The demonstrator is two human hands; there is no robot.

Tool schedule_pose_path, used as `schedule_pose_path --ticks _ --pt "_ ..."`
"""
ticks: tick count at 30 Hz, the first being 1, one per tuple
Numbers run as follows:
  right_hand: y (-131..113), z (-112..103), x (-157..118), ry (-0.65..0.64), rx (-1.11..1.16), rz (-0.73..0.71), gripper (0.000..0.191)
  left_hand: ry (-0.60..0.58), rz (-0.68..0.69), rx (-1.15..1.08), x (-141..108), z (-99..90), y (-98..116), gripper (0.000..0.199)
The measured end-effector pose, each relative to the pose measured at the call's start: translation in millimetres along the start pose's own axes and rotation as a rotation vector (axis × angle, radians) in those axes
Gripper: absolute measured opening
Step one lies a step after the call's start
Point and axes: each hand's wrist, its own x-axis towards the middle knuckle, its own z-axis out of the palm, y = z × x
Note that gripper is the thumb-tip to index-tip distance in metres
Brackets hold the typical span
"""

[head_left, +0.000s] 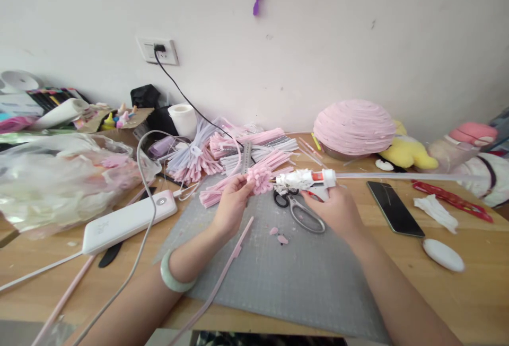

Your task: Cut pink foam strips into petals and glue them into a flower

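In my left hand [234, 200] a fluffy pink pipe-cleaner flower [260, 178] is pinched between thumb and fingers. My right hand [336, 210] is wrapped round a white hot glue gun [298, 179], whose nozzle points left and meets the flower's right edge; whether it touches I cannot tell. A long clear glue stick [397, 176] juts from the gun's back. Below the gun, scissors [306, 217] lie on the grey cutting mat [286, 282]. Small pink scraps [282, 239] and a long pink strip [222, 277] rest on the mat nearer me.
Bundles of pink and silver pipe cleaners [254, 144] lie behind my hands. At the left are a white power bank [129, 221], its cable and a plastic bag [67, 181]. A pink dome [353, 126], a phone [395, 208] and a white oval object [443, 254] are at the right.
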Motion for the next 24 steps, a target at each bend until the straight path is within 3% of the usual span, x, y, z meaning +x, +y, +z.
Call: schedule_pose_path --ticks 7,17,24 --pt "0.7 11.6 -3.0 0.036 -0.223 -0.148 0.019 0.0 0.004 -0.016 -1.9 3.8 2.2 0.028" --pt "0.5 12.0 -4.6 -0.07 -0.227 -0.005 0.018 -0.006 -0.001 -0.024 -5.4 7.0 4.0 0.023" --pt "0.1 10.5 -4.0 -0.083 -0.21 0.002 0.019 -0.014 -0.003 -0.041 -4.0 5.7 1.3 0.023"
